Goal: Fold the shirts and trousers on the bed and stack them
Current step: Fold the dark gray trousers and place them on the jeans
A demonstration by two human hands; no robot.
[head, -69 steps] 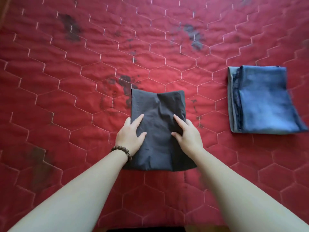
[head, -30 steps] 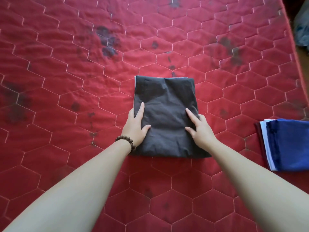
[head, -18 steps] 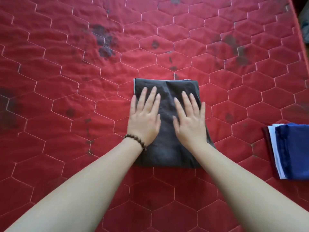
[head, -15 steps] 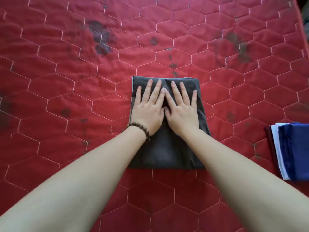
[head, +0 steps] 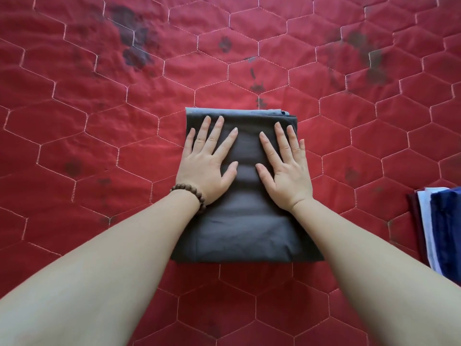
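The red quilted bed cover [head: 99, 146] spreads out all round your hands. Under both palms lies the folded dark grey garment [head: 239, 221], squared into a tidy rectangle. Off beyond your right forearm sits the stack of folded clothes [head: 439, 228], well apart. Your left hand [head: 207, 163] and right hand [head: 287, 168] lie flat with straight fingers; half a second ago they touched at the middle, now they have slid apart toward the edges. That smoothing suggests the fold is finished and ready for stacking.

red quilted bed [head: 99, 146] bears folded grey garment [head: 244, 226], folded stack [head: 441, 226].
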